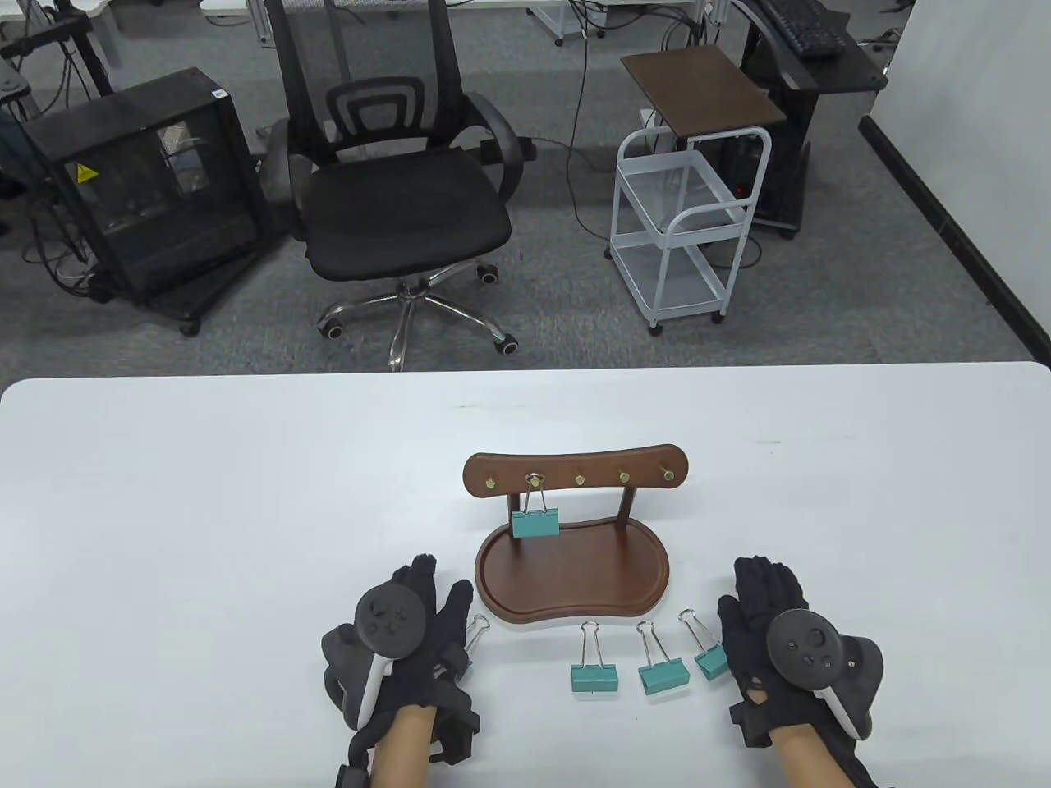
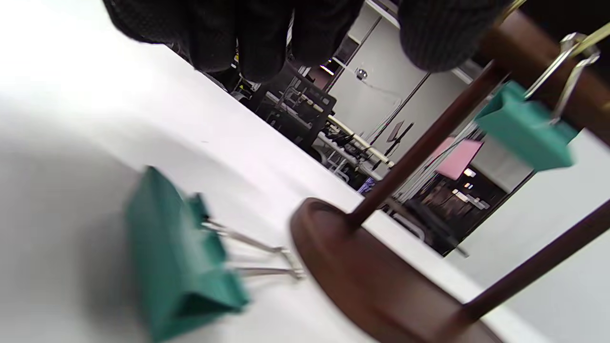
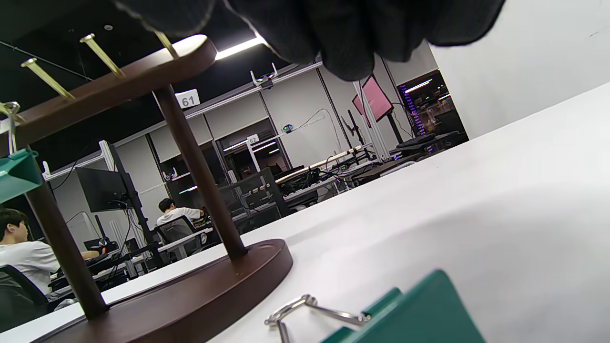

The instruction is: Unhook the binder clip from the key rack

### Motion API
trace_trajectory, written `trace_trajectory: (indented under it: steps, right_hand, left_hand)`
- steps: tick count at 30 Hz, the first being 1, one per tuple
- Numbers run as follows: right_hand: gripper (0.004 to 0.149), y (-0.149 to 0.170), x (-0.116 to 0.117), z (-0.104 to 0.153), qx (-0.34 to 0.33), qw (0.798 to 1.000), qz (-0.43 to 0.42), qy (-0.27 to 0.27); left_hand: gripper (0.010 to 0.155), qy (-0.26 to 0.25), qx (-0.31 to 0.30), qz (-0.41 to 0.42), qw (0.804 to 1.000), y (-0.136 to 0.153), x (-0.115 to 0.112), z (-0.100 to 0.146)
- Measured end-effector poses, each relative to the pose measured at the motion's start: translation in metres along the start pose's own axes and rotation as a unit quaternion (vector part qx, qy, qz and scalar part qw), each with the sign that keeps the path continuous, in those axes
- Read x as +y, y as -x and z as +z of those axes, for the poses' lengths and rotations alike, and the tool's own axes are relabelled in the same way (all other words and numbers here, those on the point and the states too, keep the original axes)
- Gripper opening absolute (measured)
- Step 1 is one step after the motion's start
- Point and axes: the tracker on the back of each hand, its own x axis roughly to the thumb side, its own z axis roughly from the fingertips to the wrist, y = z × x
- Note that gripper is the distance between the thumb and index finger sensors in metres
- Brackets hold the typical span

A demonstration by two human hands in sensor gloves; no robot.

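The wooden key rack (image 1: 575, 480) stands mid-table on its brown tray base (image 1: 572, 583). One teal binder clip (image 1: 535, 522) hangs from the second brass hook from the left; it also shows in the left wrist view (image 2: 524, 131) and at the edge of the right wrist view (image 3: 16, 174). My left hand (image 1: 431, 591) rests open on the table left of the base, with another teal clip (image 2: 181, 267) lying free under it. My right hand (image 1: 759, 587) rests open on the table right of the base, holding nothing.
Three more teal clips lie in front of the base: one in the middle (image 1: 594, 678), one to its right (image 1: 663, 675), and one beside my right hand (image 1: 711, 661). The other brass hooks (image 1: 624, 476) are bare. The rack base also shows in both wrist views (image 2: 362, 276) (image 3: 190, 286).
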Motion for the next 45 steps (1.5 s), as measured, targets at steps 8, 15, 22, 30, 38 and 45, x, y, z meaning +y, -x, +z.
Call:
trace_trajectory:
  steps: [8, 15, 22, 30, 38, 45]
  right_hand:
    - [0.060, 0.000, 0.000, 0.000, 0.001, 1.000, -0.001, 0.002]
    - [0.059, 0.001, 0.000, 0.000, 0.005, 1.000, -0.001, -0.001]
    - [0.059, 0.003, 0.000, 0.000, 0.012, 1.000, -0.002, -0.007]
    - [0.059, 0.004, 0.001, 0.000, 0.014, 1.000, 0.002, -0.010]
    - [0.059, 0.004, 0.000, 0.000, 0.016, 1.000, 0.006, -0.012]
    - [0.059, 0.005, 0.000, 0.000, 0.017, 1.000, 0.007, -0.012]
  left_hand:
    - [0.086, 0.019, -0.010, 0.191, 0.981, -0.016, -0.008, -0.005]
    - [0.090, 0.085, 0.020, 0.270, 0.959, -0.033, -0.028, -0.021]
    - [0.091, 0.113, 0.022, 0.279, 0.953, -0.044, -0.046, -0.035]
    - [0.084, 0.140, 0.013, 0.322, 0.936, -0.046, -0.055, -0.044]
    - [0.071, 0.182, 0.024, 0.385, 0.904, -0.042, -0.061, -0.049]
    - [0.065, 0.191, 0.017, 0.397, 0.897, -0.041, -0.062, -0.049]
